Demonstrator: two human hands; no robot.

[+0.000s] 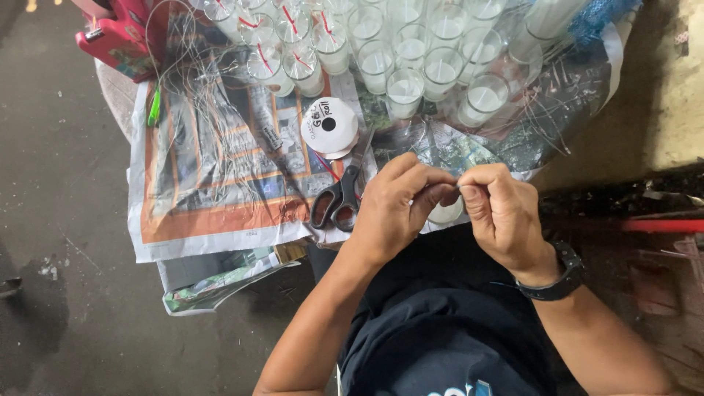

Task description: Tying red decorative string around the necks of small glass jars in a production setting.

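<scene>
Two bare hands meet at the near edge of a small table spread with newspaper [213, 220], whose sheets overhang the left and front sides. Bare dark floor [66, 242] lies open to the left, while debris crowds the right. Rows of glass candle jars [407, 55] filled with white wax pack the far half of the table, some at the left tied with red ribbon [290, 20]. A tangle of thin clear thread [198, 110] sprawls across the left of the paper, leaving a patch of print uncovered near the front edge. A white spool of ribbon [330, 126] lies flat just below the jars, and black-handled scissors [341, 194] rest closed beside it, handles toward the person. The left hand [392, 209] curls with its fingers together, thumb and forefinger pinched on a fine strand [449, 188]. The right hand [506, 213], a black watch [561, 275] on its wrist, pinches the same strand, knuckles almost touching the left. One more white candle jar [446, 213] peeks out beneath the two hands at the table's edge.
</scene>
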